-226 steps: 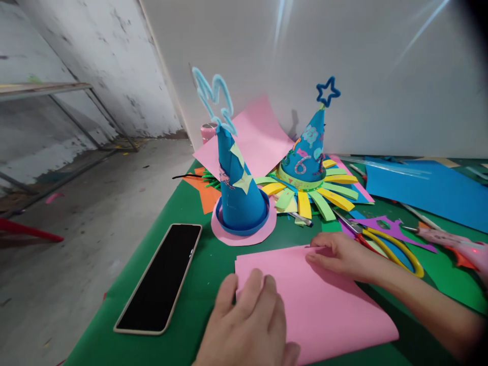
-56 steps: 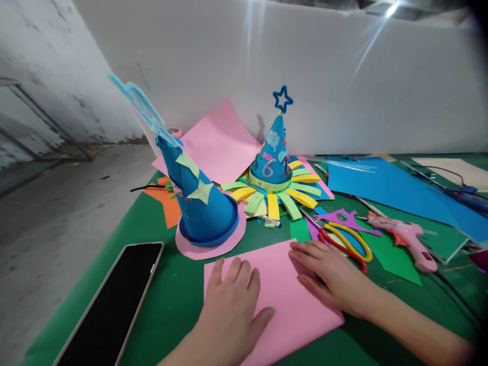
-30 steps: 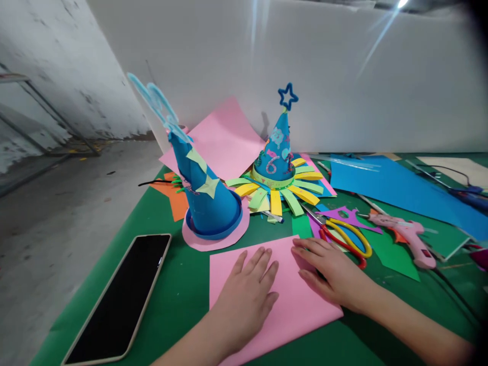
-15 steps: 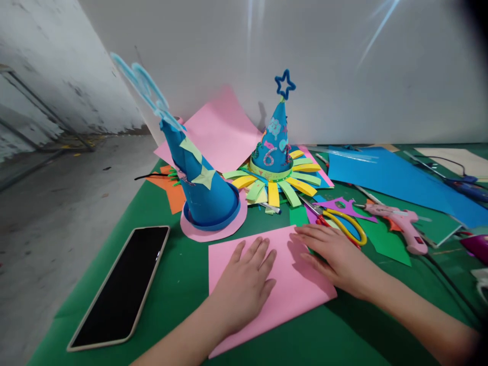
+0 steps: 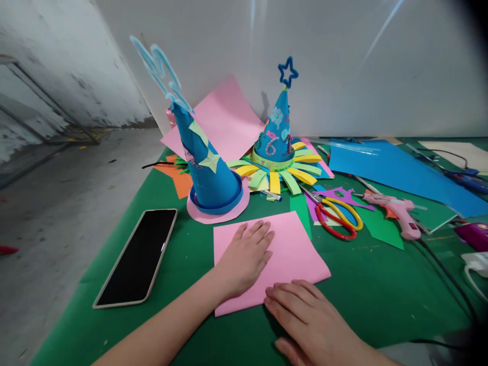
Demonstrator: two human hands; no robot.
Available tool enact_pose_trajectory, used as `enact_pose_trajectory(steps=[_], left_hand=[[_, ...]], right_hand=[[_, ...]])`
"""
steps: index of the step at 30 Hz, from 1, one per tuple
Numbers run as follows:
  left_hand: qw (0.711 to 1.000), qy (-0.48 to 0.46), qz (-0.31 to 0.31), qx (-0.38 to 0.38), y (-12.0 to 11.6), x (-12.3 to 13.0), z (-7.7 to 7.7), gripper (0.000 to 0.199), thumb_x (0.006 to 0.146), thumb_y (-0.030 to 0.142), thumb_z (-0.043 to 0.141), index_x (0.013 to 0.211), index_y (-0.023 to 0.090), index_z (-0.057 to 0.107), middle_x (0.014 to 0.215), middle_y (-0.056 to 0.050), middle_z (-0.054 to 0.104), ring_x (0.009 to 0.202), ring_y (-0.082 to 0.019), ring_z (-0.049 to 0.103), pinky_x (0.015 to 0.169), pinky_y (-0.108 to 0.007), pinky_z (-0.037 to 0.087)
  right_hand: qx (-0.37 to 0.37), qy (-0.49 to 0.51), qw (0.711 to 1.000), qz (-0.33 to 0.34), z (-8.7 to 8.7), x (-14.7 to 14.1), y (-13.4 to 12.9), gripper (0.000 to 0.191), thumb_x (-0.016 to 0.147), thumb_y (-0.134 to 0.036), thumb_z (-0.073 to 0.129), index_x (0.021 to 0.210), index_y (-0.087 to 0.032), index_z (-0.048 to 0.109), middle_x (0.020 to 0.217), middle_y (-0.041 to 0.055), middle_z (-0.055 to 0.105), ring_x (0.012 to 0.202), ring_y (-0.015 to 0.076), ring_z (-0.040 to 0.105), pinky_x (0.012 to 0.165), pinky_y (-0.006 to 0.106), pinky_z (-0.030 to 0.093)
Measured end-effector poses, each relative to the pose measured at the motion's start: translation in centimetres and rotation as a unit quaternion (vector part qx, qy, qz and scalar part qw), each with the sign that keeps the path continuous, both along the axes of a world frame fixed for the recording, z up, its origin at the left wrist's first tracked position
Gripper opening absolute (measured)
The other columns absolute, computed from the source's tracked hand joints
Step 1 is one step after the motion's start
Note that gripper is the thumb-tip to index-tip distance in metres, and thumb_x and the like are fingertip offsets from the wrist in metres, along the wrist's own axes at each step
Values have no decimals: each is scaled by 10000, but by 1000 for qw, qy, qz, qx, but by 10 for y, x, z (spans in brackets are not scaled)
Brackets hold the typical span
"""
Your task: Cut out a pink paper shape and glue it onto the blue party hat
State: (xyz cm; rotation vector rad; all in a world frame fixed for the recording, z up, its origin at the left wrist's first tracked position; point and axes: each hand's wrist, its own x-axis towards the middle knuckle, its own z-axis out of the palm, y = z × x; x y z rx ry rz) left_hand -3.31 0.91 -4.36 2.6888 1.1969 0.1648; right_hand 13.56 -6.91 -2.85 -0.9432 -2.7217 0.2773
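A pink sheet point(image 5: 293, 249) lies flat on the green table, with a straight edge toward me that looks like a fold. My left hand point(image 5: 246, 258) rests palm down on its left half, fingers slightly spread. At the sheet's near edge, my right hand point(image 5: 303, 315) lies with its fingertips touching the paper, the thumb apart and lower. Scissors with red and yellow handles point(image 5: 339, 218) lie beyond the sheet to the right. A blue cone hat on a pink brim point(image 5: 211, 178) stands behind the sheet, leaning left.
A phone point(image 5: 137, 259) lies at the left. Further back stand a decorated blue cone hat point(image 5: 277, 132) and a large pink sheet point(image 5: 229, 117). At the right are a pink glue gun point(image 5: 398, 208) with its cable, blue card point(image 5: 400, 173) and paper scraps.
My right hand has moved from the sheet's far right part to its near edge, uncovering the scissors' handles. My left hand stays on the paper. The view has shifted slightly.
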Motion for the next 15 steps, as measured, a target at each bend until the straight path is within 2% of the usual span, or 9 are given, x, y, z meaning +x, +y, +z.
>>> enact_pose_trajectory(steps=[5,11,15], left_hand=[[1000,3,-5,-19,-2,-1,4,467,866,378,214,1278,178,302,1375,-81,275,1258,-213,182,989,-431,175],[1000,15,-6,14,-6,1,-4,519,856,425,192,1295,158,267,1387,-87,239,1270,-214,138,1006,-428,112],[1000,21,-14,12,-4,-1,2,519,855,422,204,1288,146,278,1379,-101,255,1265,-219,160,999,-434,132]], right_hand=[[33,4,999,-2,4,0,-3,337,785,-270,437,1059,-113,555,1068,63,609,917,205,580,770,330,485],[79,-13,997,1,-17,8,-17,414,733,-200,448,1105,-26,494,1114,118,557,1010,245,531,795,376,490],[69,-50,996,3,-20,11,-20,444,729,-181,440,1136,-4,457,1170,133,503,1067,244,484,836,377,466]])
